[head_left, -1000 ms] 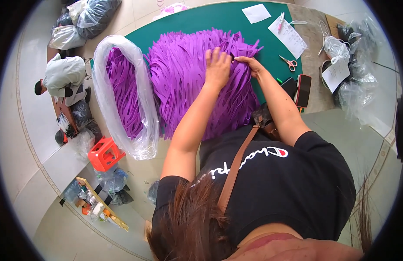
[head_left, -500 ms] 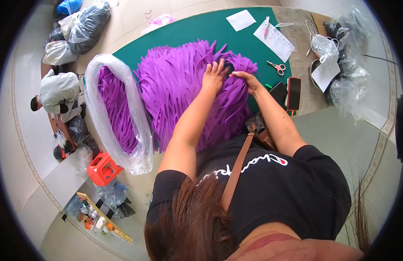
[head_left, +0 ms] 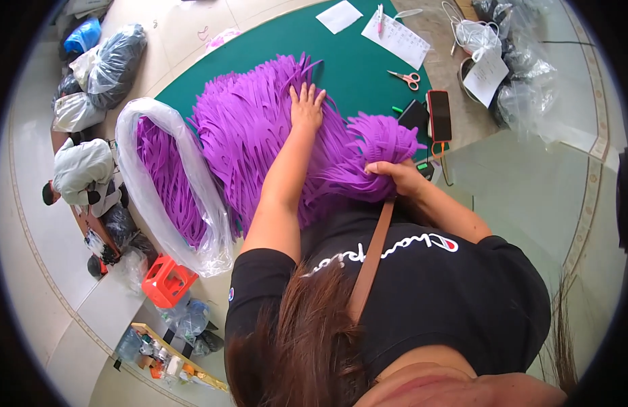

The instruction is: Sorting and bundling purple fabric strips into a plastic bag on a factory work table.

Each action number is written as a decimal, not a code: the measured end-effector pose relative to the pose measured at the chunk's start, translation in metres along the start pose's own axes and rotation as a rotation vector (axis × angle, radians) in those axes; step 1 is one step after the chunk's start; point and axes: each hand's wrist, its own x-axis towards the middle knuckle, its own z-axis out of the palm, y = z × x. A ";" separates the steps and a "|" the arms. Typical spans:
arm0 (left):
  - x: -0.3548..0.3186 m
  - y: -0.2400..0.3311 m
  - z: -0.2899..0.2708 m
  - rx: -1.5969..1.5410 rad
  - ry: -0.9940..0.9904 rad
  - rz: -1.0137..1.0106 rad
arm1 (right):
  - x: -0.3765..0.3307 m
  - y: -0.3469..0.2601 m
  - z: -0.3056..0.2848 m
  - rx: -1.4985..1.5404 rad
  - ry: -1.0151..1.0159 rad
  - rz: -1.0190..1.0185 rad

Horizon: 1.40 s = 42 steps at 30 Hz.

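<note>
Purple foam strips, cut long and thin, lie in a big heap [head_left: 253,136] on the green table mat [head_left: 358,64]. The left hand [head_left: 306,105] rests flat and unclenched on top of the heap, fingers spread. The right hand [head_left: 395,175] is clenched around a bunch of purple strips [head_left: 378,146] at the heap's near right edge. Just left, a clear plastic bag [head_left: 192,203] holds more strips. Orange-handled scissors [head_left: 405,78] and a dark phone [head_left: 439,115] lie farther right.
</note>
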 end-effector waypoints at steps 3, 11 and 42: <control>0.001 0.001 0.001 -0.020 0.038 0.028 | -0.039 0.001 0.001 0.027 0.055 -0.018; -0.001 -0.002 0.000 -0.010 0.062 0.046 | -0.131 -0.033 0.020 -0.036 0.179 -0.103; -0.108 -0.044 -0.319 -1.811 0.556 0.674 | -0.185 -0.241 0.154 -0.109 -0.717 -0.881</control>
